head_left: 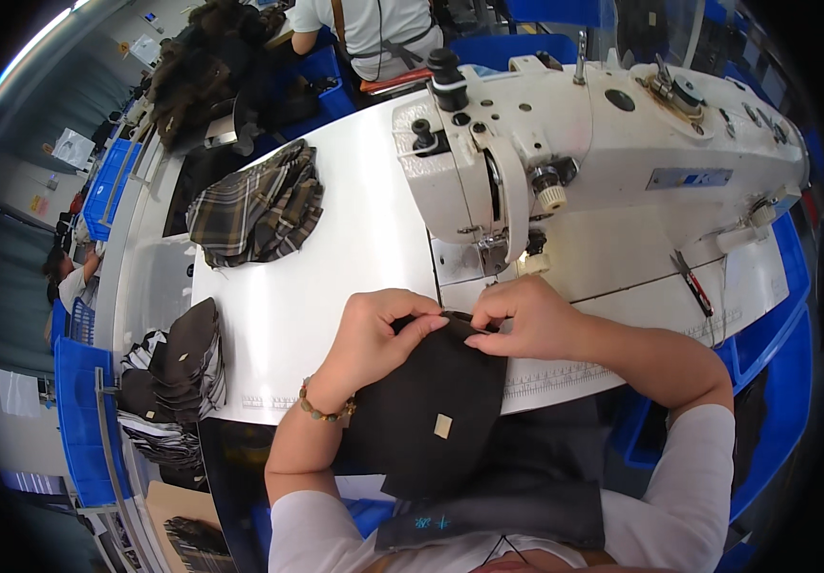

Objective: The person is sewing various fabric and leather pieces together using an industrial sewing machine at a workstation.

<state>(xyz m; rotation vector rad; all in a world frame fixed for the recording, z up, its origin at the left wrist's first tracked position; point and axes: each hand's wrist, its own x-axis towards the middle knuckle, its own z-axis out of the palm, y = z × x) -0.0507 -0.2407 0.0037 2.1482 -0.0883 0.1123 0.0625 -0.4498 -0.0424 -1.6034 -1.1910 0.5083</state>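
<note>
A black fabric piece [436,401] with a small tan label lies over the front edge of the white sewing table [307,296], hanging toward my lap. My left hand [374,329] pinches its top edge from the left. My right hand [522,320] pinches the same edge from the right, fingertips almost touching the left hand's. Both hands sit just in front of the presser foot [493,258] of the white sewing machine [603,143]. A beaded bracelet is on my left wrist.
A plaid fabric pile [259,205] lies at the table's far left. A stack of dark and striped pieces [178,368] rests on the left side stand. Blue bins [82,420] line the left. Another person [369,29] sits beyond the table.
</note>
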